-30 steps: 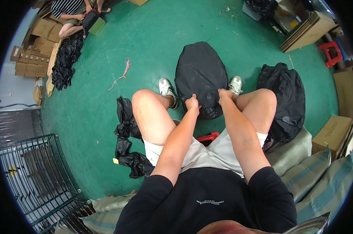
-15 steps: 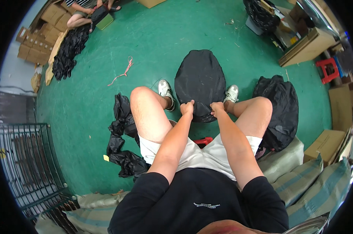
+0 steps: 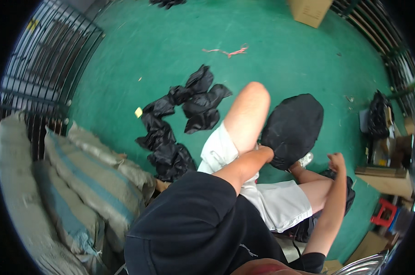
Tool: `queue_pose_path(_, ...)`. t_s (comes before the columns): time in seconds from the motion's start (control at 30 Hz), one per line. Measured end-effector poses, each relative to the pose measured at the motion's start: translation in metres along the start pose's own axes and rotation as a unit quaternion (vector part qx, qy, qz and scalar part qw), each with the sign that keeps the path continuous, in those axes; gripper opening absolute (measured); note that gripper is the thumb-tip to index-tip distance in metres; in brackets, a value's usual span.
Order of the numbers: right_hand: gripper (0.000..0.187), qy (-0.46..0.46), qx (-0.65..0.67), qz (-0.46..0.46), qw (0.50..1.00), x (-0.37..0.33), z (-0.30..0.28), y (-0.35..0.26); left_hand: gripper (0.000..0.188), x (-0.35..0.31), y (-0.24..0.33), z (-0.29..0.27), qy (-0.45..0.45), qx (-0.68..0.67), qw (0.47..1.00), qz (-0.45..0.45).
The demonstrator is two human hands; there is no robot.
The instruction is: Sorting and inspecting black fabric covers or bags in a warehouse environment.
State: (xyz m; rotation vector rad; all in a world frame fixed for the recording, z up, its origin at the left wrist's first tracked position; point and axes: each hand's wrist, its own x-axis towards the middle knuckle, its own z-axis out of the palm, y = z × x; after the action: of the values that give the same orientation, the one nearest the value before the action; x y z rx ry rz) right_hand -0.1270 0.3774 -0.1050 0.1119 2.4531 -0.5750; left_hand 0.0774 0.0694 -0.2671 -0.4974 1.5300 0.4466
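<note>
Two-handed work on a black oval bag (image 3: 293, 130), seen from above. The bag rests on the green floor (image 3: 148, 50), in front of me and toward the floor's right edge. My left hand (image 3: 265, 153) lies at the bag's near left margin and touches it; the tips of its fingers are hidden, so I cannot tell how tightly they close on the fabric. My right hand (image 3: 337, 161) is raised, apart from the bag and to its right; its fingers are curled and narrow, and I cannot tell whether they hold anything. Below this hand, a second black bag (image 3: 350, 195) lies beside my right leg (image 3: 315, 187), partly covered by my forearm (image 3: 333, 213). My right shoe (image 3: 307, 159) is just beside the oval bag. Left of my left knee (image 3: 254, 91), crumpled black pieces (image 3: 161, 130) form a loose chain, with a small yellow tag (image 3: 139, 112) near them. A pink cord (image 3: 235, 52) and a cardboard box (image 3: 310, 13) lie toward the floor's far edge. Woven sacks (image 3: 93, 172) line the near left corner; a dark metal rack (image 3: 56, 59) occupies the far left corner. Near the right edge stands a red stool (image 3: 384, 212).
</note>
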Motion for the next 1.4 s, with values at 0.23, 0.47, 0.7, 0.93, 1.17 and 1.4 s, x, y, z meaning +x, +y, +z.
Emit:
queue_pose_path(0.23,0.042,-0.263,0.239,0.293,0.888,-0.083,-0.012,0.026,0.028,-0.216,-0.017,0.023,0.262,0.055,0.755,0.598)
queue_pose_path(0.47,0.044,-0.305,0.270,0.214,0.888,-0.090,-0.018,0.023,0.011,-0.246,-0.186,-0.029,0.533,-0.439,0.339,0.638)
queue_pose_path(0.7,0.043,-0.224,0.171,0.249,0.927,-0.115,-0.014,-0.006,0.035,0.052,-0.345,-0.053,0.489,-0.598,0.592,0.231)
queue_pose_path(0.93,0.037,-0.217,0.241,0.252,0.912,-0.120,-0.024,0.024,0.048,0.128,-0.357,-0.026,0.291,-0.473,0.831,0.036)
queue_pose_path(1.17,0.036,-0.200,0.262,0.244,0.912,-0.117,-0.014,0.016,0.055,0.114,-0.332,-0.044,0.322,-0.419,0.849,0.003)
queue_pose_path(1.4,0.033,-0.209,0.144,0.181,0.950,-0.086,-0.002,0.026,0.021,0.106,-0.339,-0.059,0.451,-0.423,0.783,-0.061)
